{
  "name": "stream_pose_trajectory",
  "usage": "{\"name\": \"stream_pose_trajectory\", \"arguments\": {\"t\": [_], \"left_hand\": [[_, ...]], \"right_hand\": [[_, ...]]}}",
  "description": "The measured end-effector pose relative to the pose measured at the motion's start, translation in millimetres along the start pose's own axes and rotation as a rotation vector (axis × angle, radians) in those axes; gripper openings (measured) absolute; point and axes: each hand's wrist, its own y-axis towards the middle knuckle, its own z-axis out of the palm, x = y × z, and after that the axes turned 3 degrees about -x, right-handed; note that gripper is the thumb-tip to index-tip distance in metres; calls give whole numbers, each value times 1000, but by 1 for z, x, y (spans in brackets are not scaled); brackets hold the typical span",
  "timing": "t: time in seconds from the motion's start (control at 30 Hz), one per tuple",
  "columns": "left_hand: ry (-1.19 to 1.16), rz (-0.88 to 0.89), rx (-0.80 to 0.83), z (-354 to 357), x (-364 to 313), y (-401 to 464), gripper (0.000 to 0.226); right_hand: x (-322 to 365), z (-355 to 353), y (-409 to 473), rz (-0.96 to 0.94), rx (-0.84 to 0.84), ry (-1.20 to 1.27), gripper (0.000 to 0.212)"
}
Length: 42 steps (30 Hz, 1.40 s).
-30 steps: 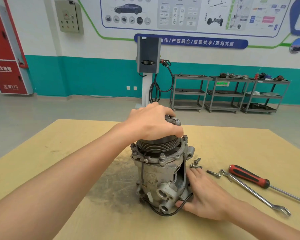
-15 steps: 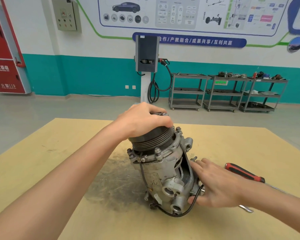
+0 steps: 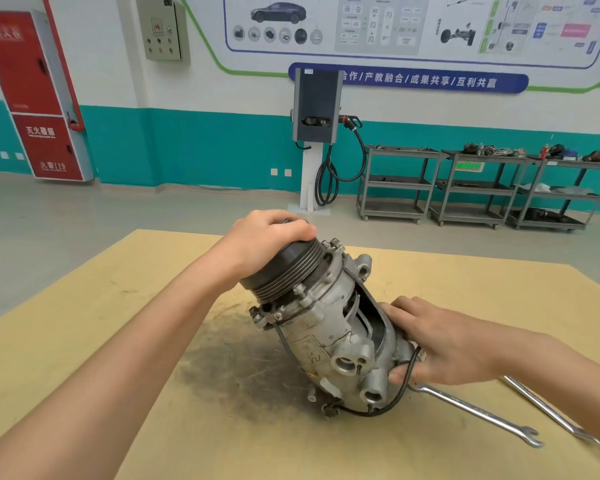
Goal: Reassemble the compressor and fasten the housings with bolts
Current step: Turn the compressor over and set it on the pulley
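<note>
Left hand (image 3: 264, 237) gripping tilted compressor (image 3: 326, 327) pulley

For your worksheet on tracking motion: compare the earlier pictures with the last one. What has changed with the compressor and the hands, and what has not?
The compressor has been tipped from upright to leaning left, pulley end toward the left hand, which keeps gripping the pulley. The right hand stays on the lower housing, now hiding the loose bolts and screwdriver handle. The wrench remains on the table.
</note>
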Motion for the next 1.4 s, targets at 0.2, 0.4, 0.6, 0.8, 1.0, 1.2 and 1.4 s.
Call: {"name": "stream_pose_trajectory", "arguments": {"t": [0.2,0.4,0.6,0.8,1.0,1.2,1.4], "left_hand": [[-193,-41,-76,-18,35,-3,30],[-479,-205,-166,-31,91,-11,27],[-674,-307,-144,-29,125,-14,41],[-830,-339,-133,-9,136,-18,33],[-895,-329,-100,8,134,-16,41],[-868,-299,-70,10,134,-14,42],[-822,-258,-20,5,135,-13,39]], "right_hand": [[8,-19,17,-54,-22,-54,85],[25,-53,54,-118,80,-133,77],[37,-70,77,-118,199,-200,79],[36,-74,81,-112,239,-262,85],[26,-75,73,-70,273,-253,99],[27,-76,70,-32,295,-238,99],[29,-77,72,-11,339,-247,97]]}}
